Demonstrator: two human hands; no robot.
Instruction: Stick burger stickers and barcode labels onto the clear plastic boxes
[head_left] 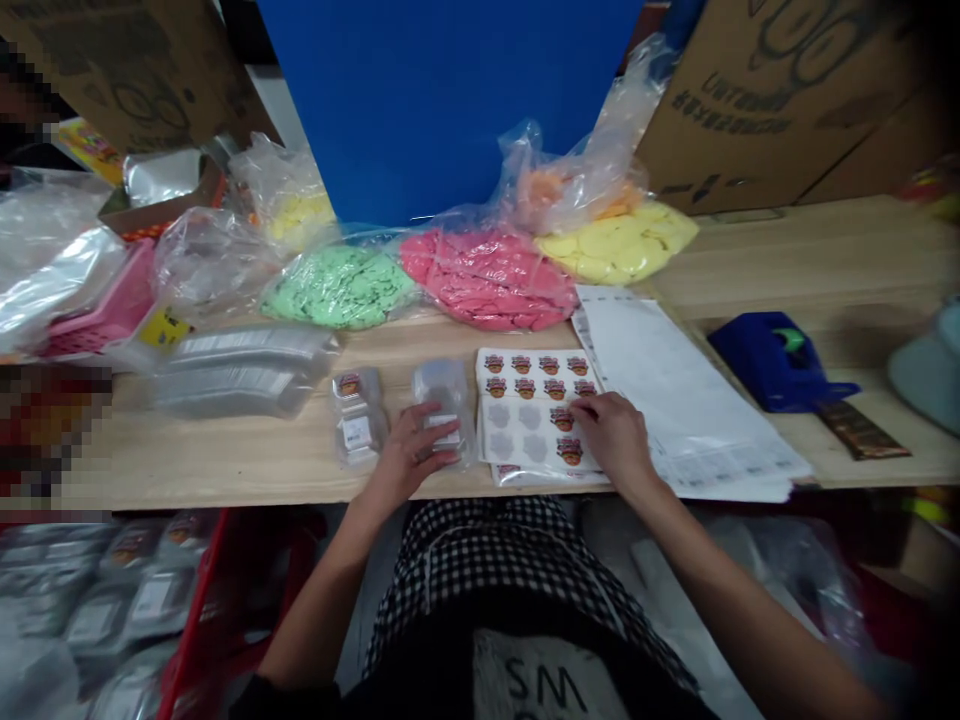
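Observation:
My left hand (415, 445) lies on a small clear plastic packet (444, 400) near the table's front edge, fingers curled over its lower part. A second clear packet (358, 425) with a sticker on it lies just to its left. My right hand (611, 435) rests on a sticker sheet (529, 405), fingertips pinched at a round brown sticker (562, 419) in the third row. Several stickers remain on the sheet; some spots are bare.
Bags of green (337, 287), pink (487, 278) and yellow (619, 245) pieces lie behind. A stack of white sheets (675, 400) and a blue tape dispenser (776, 360) are to the right. Piles of clear packets (240, 370) sit left. A red crate (187, 620) of packets stands below.

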